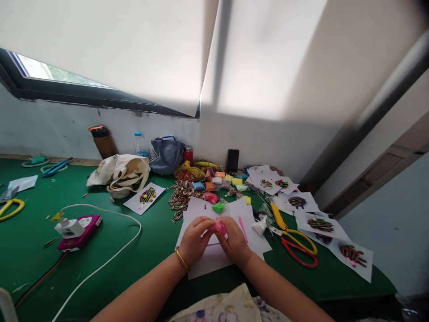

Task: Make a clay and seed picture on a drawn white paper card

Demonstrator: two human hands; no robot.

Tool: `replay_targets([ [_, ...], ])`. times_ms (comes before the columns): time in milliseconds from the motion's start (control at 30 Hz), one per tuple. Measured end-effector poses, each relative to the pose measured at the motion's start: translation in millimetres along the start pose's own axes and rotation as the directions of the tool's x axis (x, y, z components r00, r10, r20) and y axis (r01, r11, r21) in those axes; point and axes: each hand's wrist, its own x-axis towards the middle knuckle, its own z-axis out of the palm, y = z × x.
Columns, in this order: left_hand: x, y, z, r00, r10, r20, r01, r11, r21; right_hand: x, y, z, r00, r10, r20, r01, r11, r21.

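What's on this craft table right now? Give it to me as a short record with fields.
Left hand: holding pink modelling clay, gold bangle on the wrist
Right hand: holding the same clay from the other side
Under the hands: white paper sheets
Beside them: pink stick, red-handled scissors
Behind them: striped sunflower seeds, packets of coloured clay
Surface: green table

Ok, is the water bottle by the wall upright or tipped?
Upright: the water bottle stands vertical beside the wall, blue cap on top.
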Motion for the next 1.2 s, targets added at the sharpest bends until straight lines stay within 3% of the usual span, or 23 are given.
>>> replay_targets([
  [267,-1,-8,-0.5,0.995,-0.104,0.008,0.103,0.991,0.085,0,4,-2,0.999,0.049,-0.017,-0.049,0.999,0.016],
  [433,4,-24,-17.7,0.985,-0.143,0.098,0.111,0.956,0.272,0,18,-5,0.95,0.28,-0.138,-0.257,0.952,0.166],
  [667,3,-29,-28.7,0.853,-0.326,0.408,0.092,0.863,0.497,0,40,-11,0.868,0.434,-0.242,-0.379,0.893,0.244],
  [767,2,-29,-25.8,0.825,-0.36,0.435,0.097,0.85,0.519,4,47,-16,0.884,0.406,-0.232,-0.387,0.913,0.125],
  [867,1,-29,-24.5,0.818,-0.375,0.437,0.104,0.843,0.528,14,58,-26,0.911,0.367,-0.186,-0.393,0.91,-0.13],
  [1033,2,-30,-25.4,0.816,-0.367,0.446,0.102,0.852,0.514,32,74,-43,0.909,0.412,-0.065,-0.362,0.705,-0.61],
  [1100,2,-30,-25.9,0.814,-0.37,0.448,0.106,0.852,0.512,36,77,-45,0.908,0.415,-0.053,-0.333,0.64,-0.692],
  [1200,4,-28,-26.5,0.812,-0.373,0.449,0.108,0.852,0.512,37,72,-42,0.932,0.353,-0.076,-0.297,0.628,-0.719],
])
